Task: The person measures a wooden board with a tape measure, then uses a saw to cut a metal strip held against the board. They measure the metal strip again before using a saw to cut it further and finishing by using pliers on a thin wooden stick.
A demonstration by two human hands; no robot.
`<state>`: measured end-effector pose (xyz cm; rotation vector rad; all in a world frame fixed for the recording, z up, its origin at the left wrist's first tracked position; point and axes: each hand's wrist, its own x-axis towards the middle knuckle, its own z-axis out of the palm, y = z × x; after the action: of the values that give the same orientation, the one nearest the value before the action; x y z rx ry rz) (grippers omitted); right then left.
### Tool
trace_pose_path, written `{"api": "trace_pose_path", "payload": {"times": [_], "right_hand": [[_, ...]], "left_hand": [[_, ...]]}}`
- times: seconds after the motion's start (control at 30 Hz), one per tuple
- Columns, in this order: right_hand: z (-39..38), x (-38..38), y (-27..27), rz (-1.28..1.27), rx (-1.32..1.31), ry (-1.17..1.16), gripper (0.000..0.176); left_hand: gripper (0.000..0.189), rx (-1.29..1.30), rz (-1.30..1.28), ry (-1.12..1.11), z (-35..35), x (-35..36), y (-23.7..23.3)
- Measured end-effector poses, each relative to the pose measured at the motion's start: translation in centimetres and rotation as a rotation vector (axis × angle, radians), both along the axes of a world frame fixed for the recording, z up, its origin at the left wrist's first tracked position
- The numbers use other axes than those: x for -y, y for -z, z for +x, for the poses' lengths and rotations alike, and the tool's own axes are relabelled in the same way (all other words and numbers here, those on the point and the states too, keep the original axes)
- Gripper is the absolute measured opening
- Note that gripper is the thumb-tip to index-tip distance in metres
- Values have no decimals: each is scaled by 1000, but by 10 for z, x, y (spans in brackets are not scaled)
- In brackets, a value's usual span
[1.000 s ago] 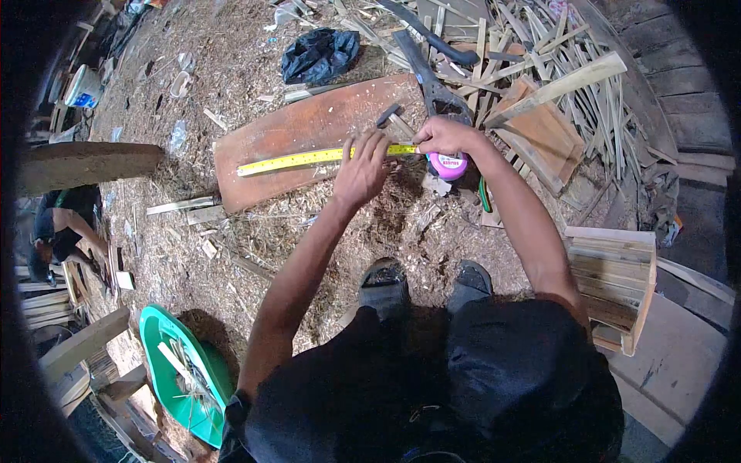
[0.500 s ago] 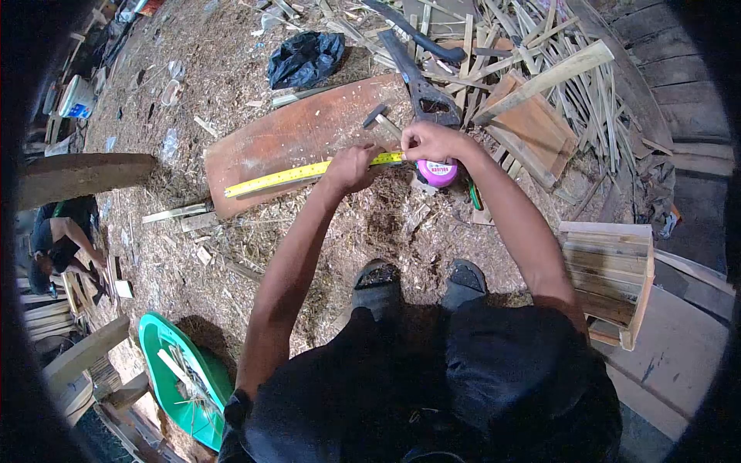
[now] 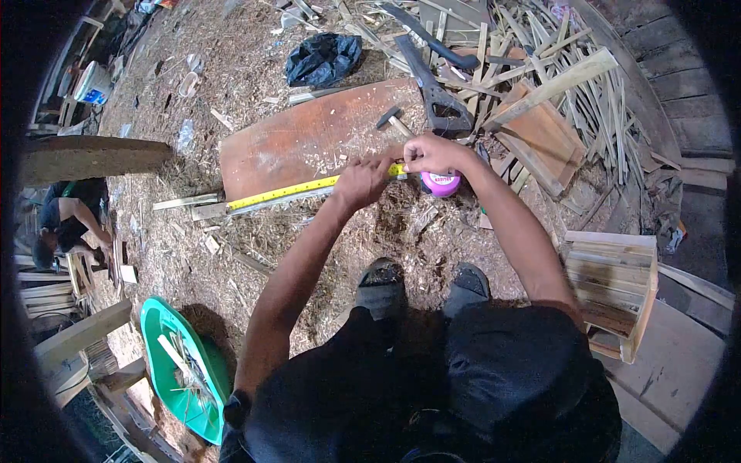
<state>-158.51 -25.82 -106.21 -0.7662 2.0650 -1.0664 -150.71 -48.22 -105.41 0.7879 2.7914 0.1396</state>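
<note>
Now your yellow blade (image 3: pixel 285 192) runs lengthwise along the board's (image 3: pixel 289 150) near edge, its free end at the near left corner, leftward of both hands. Your left hand (image 3: pixel 360 184) is nearer that end, fingers curled over the blade; whether they pinch it, you can't tell. Your right hand's (image 3: pixel 436 154) fingers grasp the blade beside the pink case (image 3: pixel 440 185), with the hammer (image 3: pixel 395 121) just beyond.

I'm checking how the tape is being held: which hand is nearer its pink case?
The right hand, its fingers just above the pink case; the left hand is farther away, along the yellow tape.
</note>
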Motion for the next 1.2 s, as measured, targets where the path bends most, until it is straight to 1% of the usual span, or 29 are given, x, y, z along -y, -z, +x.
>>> {"api": "trace_pose_path", "payload": {"times": [0.03,0.07,0.17,0.27,0.3,0.37,0.4,0.43,0.53,0.57,0.6,0.67,0.7,0.8,0.83,0.93,1.07,1.13,1.2], "right_hand": [[-2,2,1,88,-14,-12,21],[-2,2,3,76,-34,-16,21],[-3,-1,4,42,-60,-41,21],[-3,-7,-1,48,-29,-63,22],[1,-9,-3,73,-16,-52,23],[1,-15,-3,72,37,-29,26],[3,-18,-5,95,28,-10,24],[6,-20,-7,119,19,10,23],[9,-29,-1,115,8,63,21],[8,-31,2,113,12,73,21],[8,-33,6,110,17,81,21],[7,-36,12,31,53,167,21],[7,-38,14,-9,73,209,22],[3,-40,17,-36,120,283,23],[3,-39,19,21,-9,270,23],[5,-35,18,90,-125,264,25],[11,-33,28,18,-64,327,31],[13,-32,33,57,-54,363,36],[17,-29,24,115,-13,393,40]], "left_hand": [[60,-81,-5,13,5,-1,5],[62,-164,-9,28,10,-3,3],[65,-270,-86,34,21,-7,-4],[65,-225,13,62,21,4,11],[65,-211,1,78,20,10,15],[67,-268,-103,126,17,28,26],[69,-296,-155,151,16,36,28],[60,-324,-115,87,17,44,31],[47,-303,118,-82,13,51,20],[39,-389,158,-86,13,49,11],[40,-270,98,-106,14,47,4],[42,-32,-25,-148,15,41,-10],[44,-69,-28,-101,17,41,-3],[40,-300,140,-49,26,43,27],[42,-312,143,-56,26,44,33],[38,-188,213,-151,23,43,32],[32,-50,241,-224,24,44,25],[31,13,302,-261,30,45,20],[24,-25,312,-266,39,49,15]]}}
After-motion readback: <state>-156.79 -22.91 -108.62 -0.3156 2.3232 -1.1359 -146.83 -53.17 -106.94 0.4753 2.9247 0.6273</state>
